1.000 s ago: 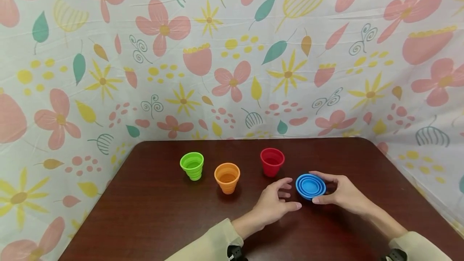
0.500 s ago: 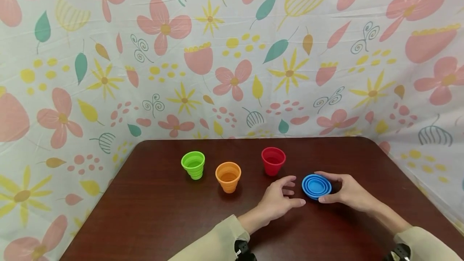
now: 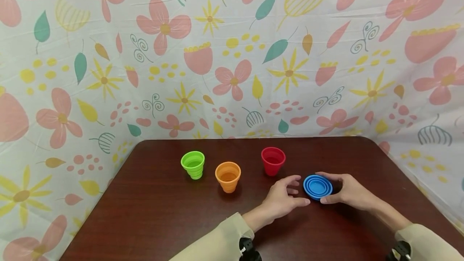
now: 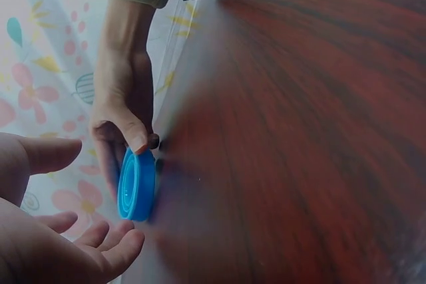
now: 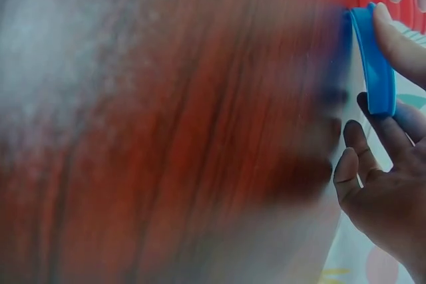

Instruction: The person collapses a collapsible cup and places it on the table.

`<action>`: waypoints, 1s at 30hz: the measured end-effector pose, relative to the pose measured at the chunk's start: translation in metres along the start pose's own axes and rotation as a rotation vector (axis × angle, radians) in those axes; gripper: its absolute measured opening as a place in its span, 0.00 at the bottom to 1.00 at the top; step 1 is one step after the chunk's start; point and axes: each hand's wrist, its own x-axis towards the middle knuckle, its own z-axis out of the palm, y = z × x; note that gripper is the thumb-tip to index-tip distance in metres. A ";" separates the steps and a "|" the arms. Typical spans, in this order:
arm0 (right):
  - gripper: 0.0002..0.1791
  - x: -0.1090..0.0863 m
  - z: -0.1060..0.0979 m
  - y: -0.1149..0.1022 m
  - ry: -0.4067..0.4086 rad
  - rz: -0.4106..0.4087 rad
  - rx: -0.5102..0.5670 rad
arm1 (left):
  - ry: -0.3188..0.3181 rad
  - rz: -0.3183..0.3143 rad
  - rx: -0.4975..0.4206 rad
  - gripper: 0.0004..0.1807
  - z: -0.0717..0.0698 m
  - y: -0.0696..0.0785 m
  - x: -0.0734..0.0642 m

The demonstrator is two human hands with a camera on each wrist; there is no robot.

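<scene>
A blue collapsible cup point(image 3: 317, 187), folded flat into rings, is pinched between the thumb and fingers of my right hand point(image 3: 349, 190). In the left wrist view this blue cup point(image 4: 138, 187) stands tilted, its rings facing sideways, close to the table. My left hand point(image 3: 280, 199) lies just left of it, palm toward the cup, fingers loosely bent and apart from it. The right wrist view has the blue cup point(image 5: 376, 64) edge-on in the right hand point(image 5: 389, 197).
A red cup point(image 3: 273, 161) stands behind the left hand. An orange cup point(image 3: 228, 177) and a green cup point(image 3: 193, 165) stand farther left, all expanded on the dark brown table point(image 3: 163, 208). A flowered cloth point(image 3: 232, 51) hangs behind the table's far edge.
Both hands have shifted slightly to the right, the right one carrying the blue cup along. The red, orange and green cups stay in place.
</scene>
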 end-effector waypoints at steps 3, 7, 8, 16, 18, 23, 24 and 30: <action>0.43 0.001 -0.001 0.001 -0.014 0.006 -0.005 | -0.002 -0.007 -0.003 0.34 0.000 0.002 0.000; 0.44 0.002 -0.003 0.005 -0.028 0.017 -0.018 | 0.002 -0.022 -0.002 0.34 0.001 0.004 -0.001; 0.44 0.002 -0.003 0.005 -0.029 0.022 -0.019 | 0.003 -0.025 0.001 0.34 0.001 0.004 -0.001; 0.45 0.005 -0.006 0.007 -0.057 -0.007 -0.035 | -0.005 -0.034 0.004 0.35 0.002 0.006 -0.001; 0.44 0.006 -0.007 0.007 -0.064 -0.008 -0.036 | -0.005 -0.037 0.003 0.35 0.002 0.006 0.000; 0.44 0.007 -0.010 0.006 -0.095 -0.015 -0.017 | -0.002 -0.043 0.001 0.35 0.002 0.006 0.001; 0.43 0.008 -0.010 0.006 -0.100 -0.018 -0.014 | -0.001 -0.042 0.003 0.35 0.003 0.006 0.001; 0.43 0.009 -0.012 0.004 -0.120 -0.023 -0.001 | 0.004 -0.038 0.009 0.35 0.003 0.005 0.001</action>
